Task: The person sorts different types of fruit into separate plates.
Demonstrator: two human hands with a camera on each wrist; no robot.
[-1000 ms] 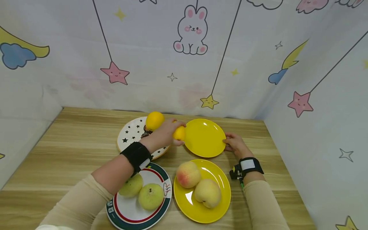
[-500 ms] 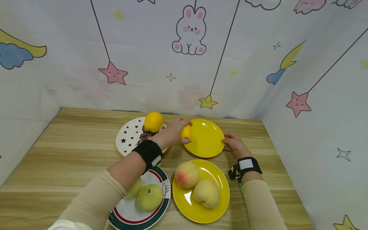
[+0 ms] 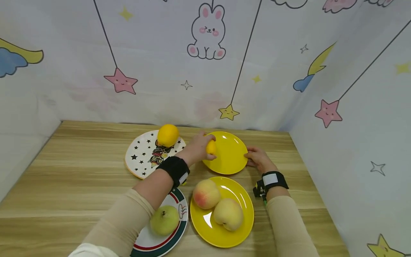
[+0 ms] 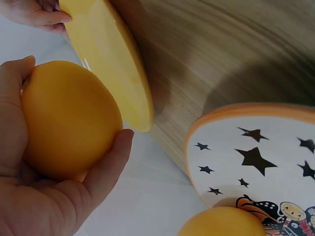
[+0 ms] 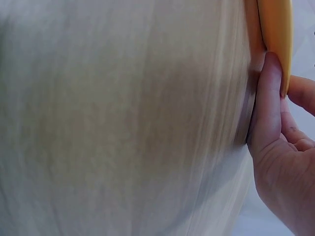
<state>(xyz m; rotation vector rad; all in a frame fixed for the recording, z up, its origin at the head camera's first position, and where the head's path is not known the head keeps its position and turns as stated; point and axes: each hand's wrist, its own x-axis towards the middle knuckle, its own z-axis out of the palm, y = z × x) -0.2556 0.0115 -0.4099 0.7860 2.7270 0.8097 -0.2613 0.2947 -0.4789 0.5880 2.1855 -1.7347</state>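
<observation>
My left hand holds an orange between curled fingers and thumb, at the left edge of the far yellow plate. In the head view my fingers hide part of that fruit. On the plate's opposite side, my right hand pinches the rim; the right wrist view shows the thumb and fingers on either side of the yellow edge. A second orange rests on the white star-patterned plate, left of my left hand.
Nearer to me, two peaches lie on another yellow plate. Beside it is a green-rimmed white plate with a round green fruit, partly covered by my left forearm. A patterned cloth wall rises behind the table.
My left hand has carried the orange rightward from the star-patterned plate to the far yellow plate's edge. The right hand keeps its hold on the rim. The head view has shifted slightly.
</observation>
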